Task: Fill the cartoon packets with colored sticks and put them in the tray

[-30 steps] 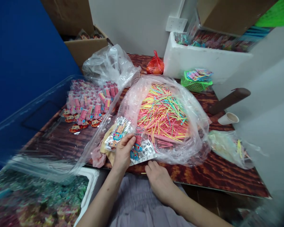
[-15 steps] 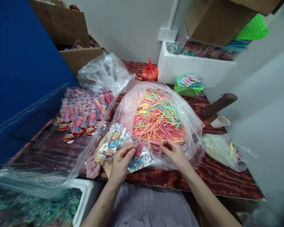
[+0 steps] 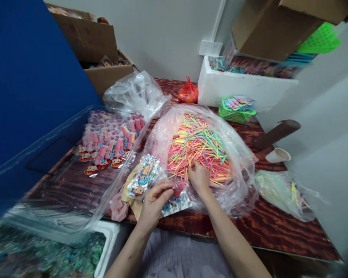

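A large clear plastic bag (image 3: pixel 240 170) lies spread out, with a heap of thin pink, yellow and green candy sticks (image 3: pixel 197 146) in its opening. My right hand (image 3: pixel 199 178) is at the near side of the heap, its fingers closed on sticks; how many is hidden. To its left my left hand (image 3: pixel 156 200) pinches the edge of a small printed packet (image 3: pixel 179 191) with pink in it. Under that packet lies a silver printed pouch (image 3: pixel 176 206). Another silver pouch (image 3: pixel 144 175), showing a cartoon figure and sticks, rests beside my left hand on a yellow cloth (image 3: pixel 135 208).
Many filled packets (image 3: pixel 110 135) lie in a clear plastic tray (image 3: pixel 88 210) at left. Behind are a cardboard box (image 3: pixel 110 79), a red bag (image 3: pixel 188 92), a foam box (image 3: pixel 243 87) and a green basket (image 3: pixel 234 114). A paper cup (image 3: pixel 278 155) and plastic bag (image 3: pixel 284 193) sit at right.
My right hand has moved left and forward, away from the small packet and onto the stick heap. My left hand stays at the packet. The whole view has shifted slightly.
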A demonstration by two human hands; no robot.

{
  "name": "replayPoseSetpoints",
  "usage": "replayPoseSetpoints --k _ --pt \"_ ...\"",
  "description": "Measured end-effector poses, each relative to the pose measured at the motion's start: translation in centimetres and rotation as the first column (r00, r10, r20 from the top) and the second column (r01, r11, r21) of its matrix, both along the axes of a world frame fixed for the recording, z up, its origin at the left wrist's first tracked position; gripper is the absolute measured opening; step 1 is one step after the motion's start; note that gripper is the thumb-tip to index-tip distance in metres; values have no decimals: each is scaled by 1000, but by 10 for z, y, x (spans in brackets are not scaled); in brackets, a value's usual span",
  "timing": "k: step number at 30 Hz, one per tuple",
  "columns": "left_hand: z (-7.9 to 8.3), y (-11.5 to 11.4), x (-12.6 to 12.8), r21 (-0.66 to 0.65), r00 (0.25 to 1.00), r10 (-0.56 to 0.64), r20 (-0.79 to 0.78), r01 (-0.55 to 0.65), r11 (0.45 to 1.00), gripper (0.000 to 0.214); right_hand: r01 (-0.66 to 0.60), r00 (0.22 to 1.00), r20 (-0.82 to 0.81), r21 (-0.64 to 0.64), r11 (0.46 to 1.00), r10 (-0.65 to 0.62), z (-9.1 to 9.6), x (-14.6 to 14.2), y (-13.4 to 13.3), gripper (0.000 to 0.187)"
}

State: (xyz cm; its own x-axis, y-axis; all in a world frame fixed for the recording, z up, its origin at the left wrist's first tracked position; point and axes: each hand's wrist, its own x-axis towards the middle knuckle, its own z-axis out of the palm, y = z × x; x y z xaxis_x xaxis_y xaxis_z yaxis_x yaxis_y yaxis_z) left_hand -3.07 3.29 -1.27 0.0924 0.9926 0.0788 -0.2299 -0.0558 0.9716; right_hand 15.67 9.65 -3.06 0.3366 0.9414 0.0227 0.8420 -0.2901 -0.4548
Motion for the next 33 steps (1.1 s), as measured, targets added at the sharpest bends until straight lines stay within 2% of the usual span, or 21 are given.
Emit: replayPoseSetpoints --k 2,5,8,10,13,15,16,19,21,24,28,32,33 --pt "6 0 -3 29 998 -63 15 62 998 11 -45 996 -80 58 997 49 2 7 -4 19" --pt "14 0 -8 42 984 -171 43 169 985 12 -110 978 -153 211 971 144 6 20 -15 21" --pt "20 0 -10 53 963 -264 54 261 964 14 -107 934 -302 272 956 190 13 28 -26 19" --pt "22 0 -10 67 950 -308 57 304 950 15 -44 849 -498 272 961 179 22 29 -33 18" --pt "23 1 -8 87 933 -356 58 350 933 14 79 606 -773 296 952 190 50 25 -45 20" --pt "22 2 -6 78 933 -357 55 352 933 14 114 493 -838 330 937 234 77 19 -54 42" --pt "21 2 -4 69 938 -343 50 339 938 14 130 483 -836 361 923 259 91 15 -59 50" --pt "18 3 0 35 962 -272 6 271 962 14 173 561 -766 480 860 315 122 1 -75 48" --pt "17 3 3 13 973 -229 -31 230 973 14 138 631 -698 530 837 338 128 -6 -83 39" --pt "15 1 6 -39 981 -185 -58 183 982 12 29 708 -603 545 838 368 116 -11 -88 32" --pt "12 -2 10 -175 992 -111 -51 101 979 15 -67 744 -549 507 859 382 101 -10 -82 28" --pt "14 -1 17 -293 997 -71 35 79 953 20 -204 767 -487 433 878 418 101 -10 -69 8" --pt "15 0 19 -296 995 -75 60 89 951 20 -252 770 -461 414 875 441 102 -10 -66 10"
